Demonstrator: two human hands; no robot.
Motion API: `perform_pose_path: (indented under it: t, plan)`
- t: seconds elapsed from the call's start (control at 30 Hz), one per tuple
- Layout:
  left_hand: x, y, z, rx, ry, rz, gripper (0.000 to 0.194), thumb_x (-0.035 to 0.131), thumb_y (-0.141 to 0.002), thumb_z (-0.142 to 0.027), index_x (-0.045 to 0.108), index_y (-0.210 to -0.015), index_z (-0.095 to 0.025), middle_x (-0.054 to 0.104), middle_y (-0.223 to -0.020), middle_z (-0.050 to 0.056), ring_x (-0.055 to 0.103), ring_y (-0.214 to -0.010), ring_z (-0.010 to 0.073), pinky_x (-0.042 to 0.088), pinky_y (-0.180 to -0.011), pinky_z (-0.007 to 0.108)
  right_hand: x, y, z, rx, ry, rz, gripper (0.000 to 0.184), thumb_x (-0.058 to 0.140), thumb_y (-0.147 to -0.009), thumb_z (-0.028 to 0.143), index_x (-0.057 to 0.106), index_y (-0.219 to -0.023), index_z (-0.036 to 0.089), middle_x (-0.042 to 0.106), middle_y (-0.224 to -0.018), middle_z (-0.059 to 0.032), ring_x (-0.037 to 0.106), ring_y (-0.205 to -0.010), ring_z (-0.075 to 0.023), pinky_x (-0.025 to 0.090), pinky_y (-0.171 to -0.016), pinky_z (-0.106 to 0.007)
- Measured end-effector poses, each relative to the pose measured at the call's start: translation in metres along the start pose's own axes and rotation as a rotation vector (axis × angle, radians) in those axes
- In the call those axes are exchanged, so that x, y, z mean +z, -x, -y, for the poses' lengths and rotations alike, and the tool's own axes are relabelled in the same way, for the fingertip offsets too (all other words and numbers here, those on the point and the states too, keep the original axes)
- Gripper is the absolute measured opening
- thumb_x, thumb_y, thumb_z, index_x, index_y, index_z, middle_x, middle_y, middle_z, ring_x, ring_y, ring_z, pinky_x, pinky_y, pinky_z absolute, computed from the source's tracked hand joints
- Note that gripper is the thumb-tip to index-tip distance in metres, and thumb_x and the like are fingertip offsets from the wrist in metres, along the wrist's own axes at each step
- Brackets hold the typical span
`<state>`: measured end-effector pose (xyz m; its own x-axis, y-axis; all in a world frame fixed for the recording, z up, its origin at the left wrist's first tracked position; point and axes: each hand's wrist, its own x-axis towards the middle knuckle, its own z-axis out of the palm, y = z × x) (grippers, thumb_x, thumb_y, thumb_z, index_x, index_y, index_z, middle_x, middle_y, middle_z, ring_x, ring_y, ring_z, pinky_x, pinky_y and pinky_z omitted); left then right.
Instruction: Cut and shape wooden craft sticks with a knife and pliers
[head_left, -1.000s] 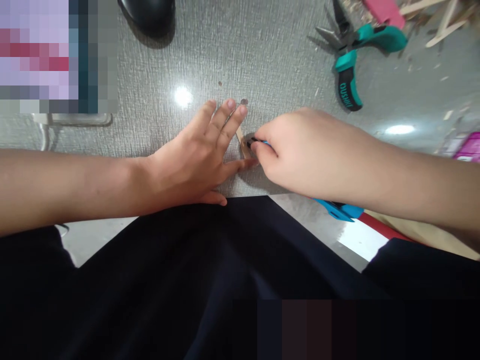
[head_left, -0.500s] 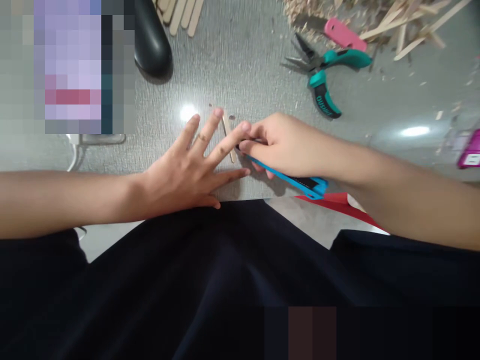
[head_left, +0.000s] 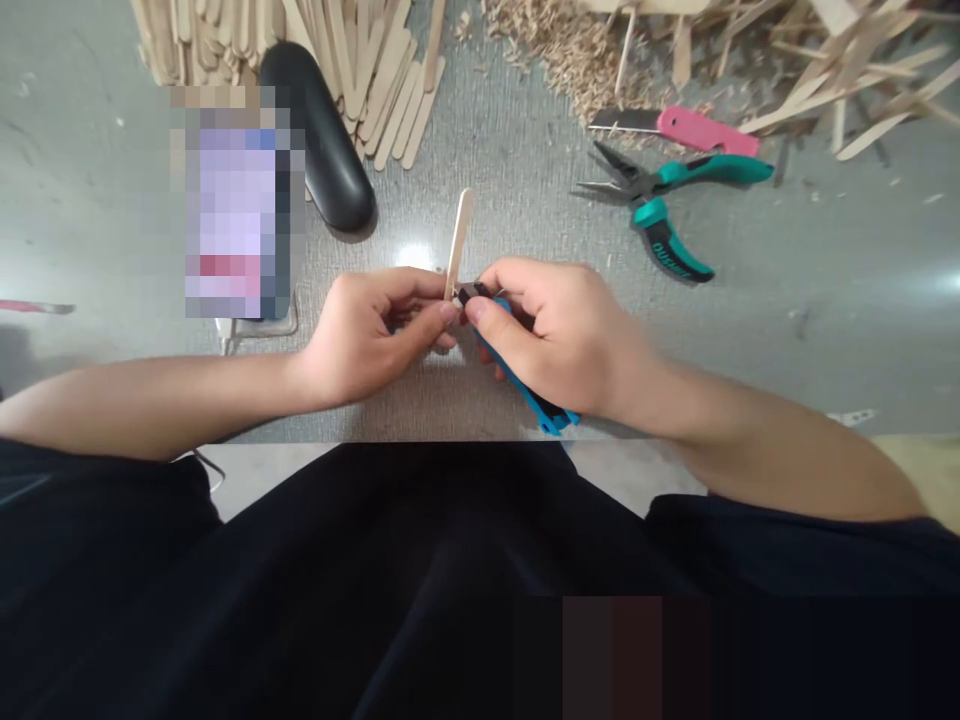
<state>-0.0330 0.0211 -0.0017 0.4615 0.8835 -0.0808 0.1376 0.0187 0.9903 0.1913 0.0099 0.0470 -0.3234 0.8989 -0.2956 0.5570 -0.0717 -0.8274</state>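
Observation:
My left hand [head_left: 375, 335] pinches the lower end of a thin wooden stick [head_left: 459, 240], which points away from me above the grey table [head_left: 787, 330]. My right hand [head_left: 547, 335] is wrapped round a blue utility knife [head_left: 525, 385], whose black tip rests against the stick just above my left fingertips. The two hands touch at the stick, close to the table's near edge. The knife's blade is too small to make out.
Teal-handled pliers [head_left: 660, 205] and a pink cutter [head_left: 679, 127] lie at the back right beside wood shavings and scrap sticks [head_left: 810, 60]. A black oblong case [head_left: 315, 140] and a pile of flat sticks [head_left: 375, 70] sit at the back. A blurred patch covers something at the left.
My left hand was lying flat on the table holding the stick down; now it has lifted the stick in a pinch. The knife came up with it, and the view tilted up.

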Motion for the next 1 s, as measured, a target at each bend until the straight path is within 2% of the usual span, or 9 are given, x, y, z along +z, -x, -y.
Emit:
perform_pose_path:
  t: [0.1,0.2,0.33,0.43,0.6,0.7,0.8,0.9,1.0]
  plan:
    - [0.0,0.0,-0.004,0.001,-0.06,-0.006,0.012,0.077,-0.103,-0.024,0.087,-0.1,-0.018,0.088,-0.085,0.002,0.082,-0.068,0.0107,0.063,-0.063,0.017,0.002,-0.001,-0.008,0.002,-0.019,0.023,0.021,0.066,-0.109,0.028,0.065,-0.088,0.026,0.065,-0.066,0.0024,0.058,-0.061,-0.017,0.041,-0.062,-0.035]
    - [-0.002,-0.002,-0.009,-0.005,-0.085,0.037,0.016,0.075,-0.103,-0.023,0.087,-0.093,-0.018,0.086,-0.077,0.001,0.08,-0.066,0.0104,0.061,-0.06,0.016,0.001,-0.001,-0.013,0.025,-0.148,0.089,0.022,0.063,-0.11,0.028,0.066,-0.088,0.027,0.069,-0.068,0.0017,0.062,-0.057,-0.0164,0.045,-0.057,-0.034]
    - [-0.004,-0.004,-0.014,-0.033,-0.031,0.077,0.018,0.072,-0.103,-0.019,0.086,-0.092,-0.018,0.086,-0.077,0.001,0.082,-0.066,0.0105,0.064,-0.061,0.015,0.001,-0.005,-0.02,0.087,-0.451,0.188,0.023,0.066,-0.109,0.028,0.068,-0.086,0.026,0.069,-0.064,0.003,0.063,-0.049,-0.015,0.048,-0.048,-0.031]
    - [-0.004,-0.004,-0.016,-0.028,-0.006,0.077,0.017,0.072,-0.103,-0.014,0.083,-0.09,-0.017,0.087,-0.078,0.001,0.084,-0.067,0.0116,0.066,-0.061,0.014,0.002,-0.008,-0.027,0.103,-0.619,0.256,0.026,0.073,-0.108,0.038,0.07,-0.085,0.025,0.07,-0.062,0.0029,0.063,-0.045,-0.0146,0.048,-0.044,-0.029]
    - [-0.003,-0.003,-0.015,-0.071,0.046,0.068,0.015,0.074,-0.103,-0.014,0.081,-0.09,-0.016,0.09,-0.087,0.002,0.086,-0.069,0.0122,0.068,-0.061,0.015,0.0,-0.008,-0.028,0.202,-0.731,0.312,0.033,0.084,-0.107,0.049,0.073,-0.089,0.023,0.073,-0.066,0.0015,0.068,-0.049,-0.0149,0.053,-0.044,-0.026]
    - [-0.003,-0.002,-0.014,-0.113,0.077,0.083,0.01,0.078,-0.102,-0.017,0.081,-0.092,-0.017,0.089,-0.084,0.002,0.088,-0.071,0.0149,0.07,-0.06,0.017,-0.002,-0.009,-0.025,0.185,-0.823,0.33,0.04,0.086,-0.105,0.055,0.071,-0.089,0.022,0.071,-0.063,0.0016,0.064,-0.046,-0.0137,0.05,-0.042,-0.025]
    - [-0.003,-0.002,-0.012,-0.151,0.111,0.067,0.008,0.08,-0.102,-0.021,0.081,-0.095,-0.017,0.089,-0.082,0.002,0.088,-0.07,0.0165,0.072,-0.061,0.019,-0.001,-0.01,-0.026,0.164,-0.82,0.265,0.035,0.081,-0.109,0.05,0.071,-0.092,0.021,0.07,-0.061,0.0019,0.062,-0.044,-0.0136,0.048,-0.04,-0.025]
    - [-0.002,-0.002,-0.011,-0.162,0.131,0.046,0.009,0.082,-0.101,-0.024,0.081,-0.095,-0.018,0.09,-0.086,0.003,0.088,-0.069,0.0164,0.074,-0.062,0.022,0.002,-0.007,-0.025,0.125,-0.669,0.13,0.027,0.074,-0.111,0.035,0.07,-0.087,0.022,0.071,-0.063,0.0022,0.064,-0.046,-0.0137,0.051,-0.042,-0.025]
    - [-0.001,-0.003,-0.011,-0.152,0.133,0.034,0.008,0.083,-0.098,-0.023,0.08,-0.092,-0.019,0.09,-0.085,0.003,0.087,-0.068,0.016,0.075,-0.063,0.023,0.005,-0.002,-0.02,0.112,-0.537,0.088,0.029,0.067,-0.112,0.025,0.068,-0.083,0.024,0.07,-0.066,0.0032,0.065,-0.05,-0.0121,0.052,-0.048,-0.025]
